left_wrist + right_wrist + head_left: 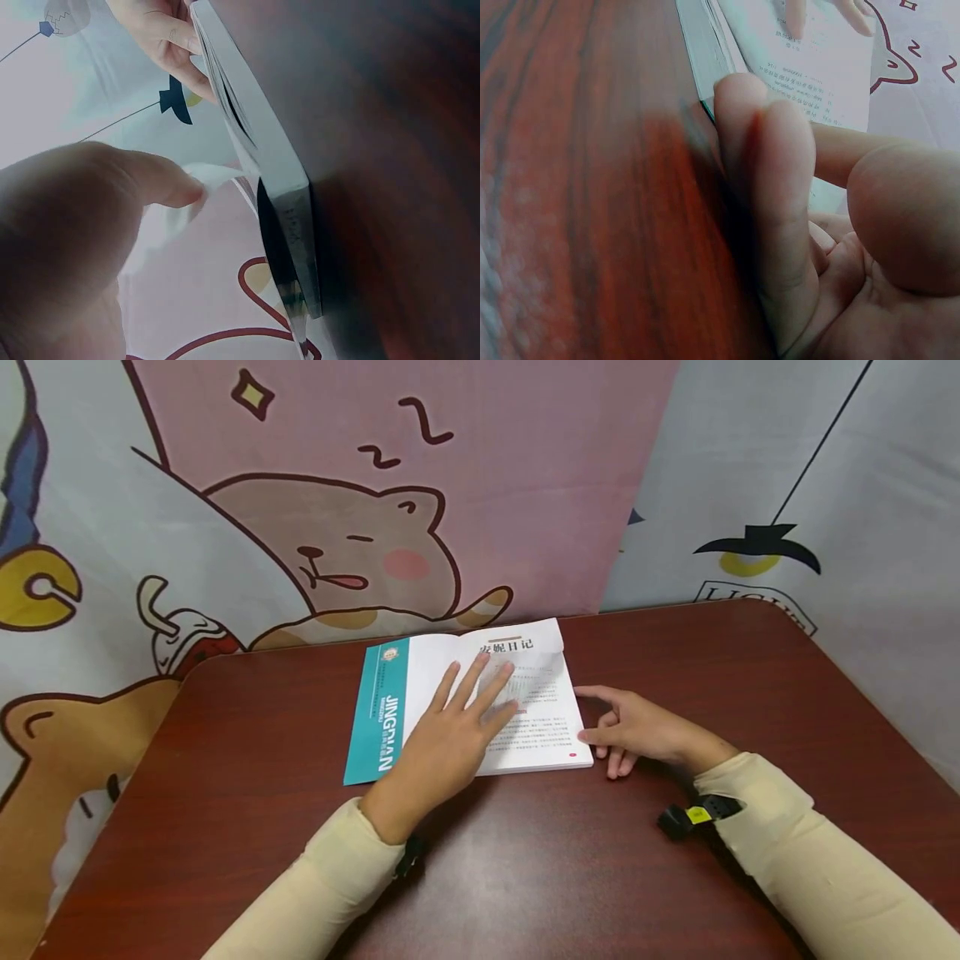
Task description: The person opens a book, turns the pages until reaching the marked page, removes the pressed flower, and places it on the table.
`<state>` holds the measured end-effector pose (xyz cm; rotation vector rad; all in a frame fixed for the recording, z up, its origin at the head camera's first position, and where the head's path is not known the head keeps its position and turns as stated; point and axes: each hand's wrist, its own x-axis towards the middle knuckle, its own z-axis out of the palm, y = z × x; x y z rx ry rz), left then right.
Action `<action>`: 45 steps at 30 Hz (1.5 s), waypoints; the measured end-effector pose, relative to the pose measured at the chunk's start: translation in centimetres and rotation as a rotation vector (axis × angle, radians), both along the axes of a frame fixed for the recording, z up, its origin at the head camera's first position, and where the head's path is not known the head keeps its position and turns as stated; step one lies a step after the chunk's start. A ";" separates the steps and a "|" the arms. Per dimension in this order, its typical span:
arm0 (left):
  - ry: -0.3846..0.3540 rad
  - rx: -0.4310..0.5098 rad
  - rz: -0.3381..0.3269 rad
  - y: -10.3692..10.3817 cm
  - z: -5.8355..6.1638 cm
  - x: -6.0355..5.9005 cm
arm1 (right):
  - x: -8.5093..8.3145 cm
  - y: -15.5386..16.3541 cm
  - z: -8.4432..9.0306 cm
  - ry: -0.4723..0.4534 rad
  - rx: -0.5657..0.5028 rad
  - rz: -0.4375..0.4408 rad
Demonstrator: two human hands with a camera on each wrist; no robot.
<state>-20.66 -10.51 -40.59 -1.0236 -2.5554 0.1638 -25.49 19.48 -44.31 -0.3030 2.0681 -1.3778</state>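
A person's left hand (450, 727) lies flat, fingers straight and spread, pressing on the open white page of a book (525, 693); its grip is apart, curled round nothing. The fingertips reach toward the middle of the printed page, below a bold heading in Chinese characters. The right hand (637, 731) rests on the tabletop (262, 777) just beside the book's right edge, thumb touching the lower right corner of the page block, fingers loosely extended; from the head view its grip looks relaxed and apart, while the right wrist view shows the fingertips close against the book's corner. A translucent page arches over the upper right of the book, blurred.

The book lies open near the far middle of the dark red wooden tabletop, its teal cover (378, 714) folded out to the left, bearing white lettering. Both arms wear cream sleeves (810, 843), with a black strap at each wrist. Behind the tabletop hangs a cloth backdrop (360, 543) printed with a sleeping cartoon animal on pink.
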 end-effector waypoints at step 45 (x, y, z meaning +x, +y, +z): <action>-0.187 -0.057 0.225 -0.6 -0.5 0.4 | 0.1 0.0 0.2 -0.004 0.008 0.005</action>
